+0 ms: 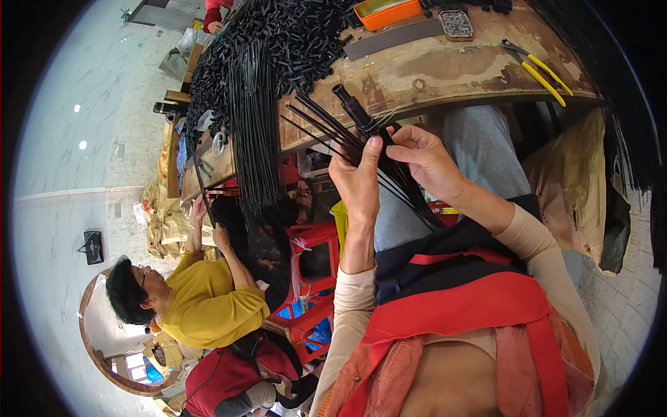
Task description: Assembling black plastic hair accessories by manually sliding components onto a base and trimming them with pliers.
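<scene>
My left hand [357, 182] is closed around a fanned bundle of thin black rods [321, 119], held above my lap. A stepped black cylindrical piece [353, 110] sticks up from the same grip, tilted to the left. Close beside it, my right hand [425, 158] has thumb and fingertips pinched together against the bundle. What lies between those fingertips is hidden. A few fine pale strands [384, 119] stand out by the base of the cylindrical piece, between the two hands. The rods' lower ends slant down below my right wrist.
On the worn wooden bench [410, 75] lie a heap of short black tubes [299, 45], a grey flat bar [394, 40], an orange box [389, 15], a small dish [456, 24] and yellow-handled pliers [547, 75]. Long black rods [253, 132] overhang its edge. A co-worker [205, 302] sits left, near red stools [314, 260].
</scene>
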`<move>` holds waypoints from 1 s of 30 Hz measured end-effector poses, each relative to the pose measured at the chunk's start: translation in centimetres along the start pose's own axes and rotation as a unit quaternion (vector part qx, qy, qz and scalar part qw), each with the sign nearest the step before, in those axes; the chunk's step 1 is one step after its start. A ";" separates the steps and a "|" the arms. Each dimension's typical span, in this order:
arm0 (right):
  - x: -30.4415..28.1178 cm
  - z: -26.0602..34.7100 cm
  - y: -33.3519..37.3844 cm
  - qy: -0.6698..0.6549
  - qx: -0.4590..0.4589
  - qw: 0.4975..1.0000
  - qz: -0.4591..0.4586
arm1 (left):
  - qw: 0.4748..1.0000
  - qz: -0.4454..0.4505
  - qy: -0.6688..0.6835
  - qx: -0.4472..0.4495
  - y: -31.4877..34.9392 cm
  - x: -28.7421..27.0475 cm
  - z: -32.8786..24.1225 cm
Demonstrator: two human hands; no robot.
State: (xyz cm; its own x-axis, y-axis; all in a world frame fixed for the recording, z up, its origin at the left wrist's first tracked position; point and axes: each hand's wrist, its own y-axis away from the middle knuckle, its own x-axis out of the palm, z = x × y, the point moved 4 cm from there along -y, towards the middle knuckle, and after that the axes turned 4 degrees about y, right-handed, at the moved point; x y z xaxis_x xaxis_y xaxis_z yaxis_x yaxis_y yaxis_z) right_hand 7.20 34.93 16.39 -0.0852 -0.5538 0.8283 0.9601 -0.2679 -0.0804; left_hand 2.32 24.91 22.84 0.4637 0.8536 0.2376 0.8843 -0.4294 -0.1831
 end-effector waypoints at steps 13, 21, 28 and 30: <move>0.5 -0.4 0.3 0.031 -0.008 0.999 -0.009 | 0.995 0.024 -0.096 -0.018 -0.6 -0.4 -0.7; 0.3 -0.2 0.5 0.026 -0.004 1.000 -0.012 | 0.998 0.055 0.001 -0.040 -0.8 -1.5 0.2; 0.3 0.0 0.6 0.023 -0.015 0.999 -0.029 | 0.996 0.021 0.051 -0.068 -1.0 -2.1 1.9; 0.3 -0.1 0.6 0.046 -0.018 0.998 -0.029 | 0.997 -0.001 0.045 -0.057 -0.9 -2.0 2.0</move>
State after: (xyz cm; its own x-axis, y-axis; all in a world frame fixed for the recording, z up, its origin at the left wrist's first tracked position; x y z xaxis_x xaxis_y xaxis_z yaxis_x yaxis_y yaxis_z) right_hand 7.70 34.55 16.57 -0.1656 -0.6068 0.7774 0.9430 -0.3281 -0.0552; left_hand 0.46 24.14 20.59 0.4598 0.8272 0.3231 0.8837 -0.4621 -0.0745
